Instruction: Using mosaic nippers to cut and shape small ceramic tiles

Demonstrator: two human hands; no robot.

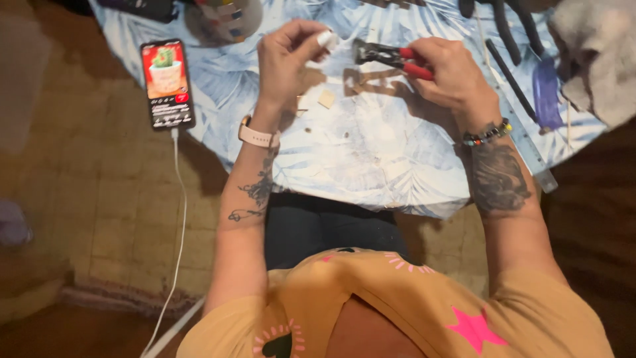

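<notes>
Small white piece (326, 39) and red-handled pliers (387, 56), both held above the table.
White piece: tiny, pale, rounded, pinched at the fingertips of the left hand (286, 56), lifted off the surface; exact shape too small to tell. Pliers: dark metal head, red grips, lying roughly level, head pointing at the white piece, just beside it, grips wrapped in the right hand (450, 69).

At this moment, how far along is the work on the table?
Done: a few small cut pieces lie on the tablecloth. In hand: the left hand pinches a small white piece, and the right hand holds red-handled pliers pointed at it, not clearly touching. Left: the ruler and dark tools lie unused at the right.
</notes>
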